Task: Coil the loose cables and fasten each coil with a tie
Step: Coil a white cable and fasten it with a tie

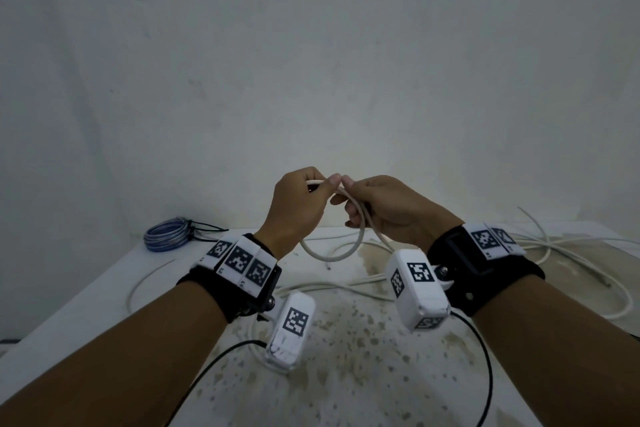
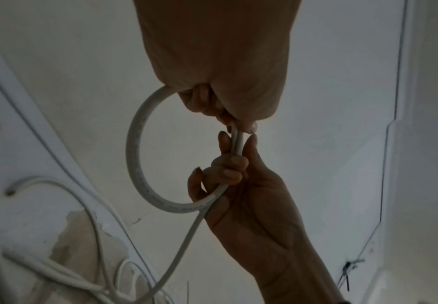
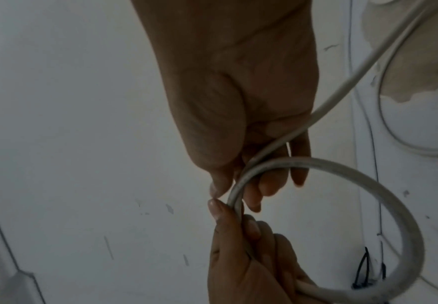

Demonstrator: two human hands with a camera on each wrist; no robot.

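Both hands are raised above the table, meeting at a thick white cable [image 1: 332,255]. My left hand [image 1: 320,185] pinches it between thumb and fingers, and one round loop [image 2: 134,148] hangs below. My right hand [image 1: 351,192] grips the same cable right beside the left thumb, fingers curled round it [image 2: 234,164]. The cable's tail [image 3: 355,70] runs from the right hand down to the table. In the right wrist view the loop [image 3: 399,207] curves from the right fingers into the left hand [image 3: 238,267].
A tied blue coil [image 1: 169,234] lies at the back left of the white stained table [image 1: 104,295], with black ties [image 1: 207,229] beside it. Loose white cables [image 1: 554,253] sprawl over the middle and right. A bare wall stands close behind.
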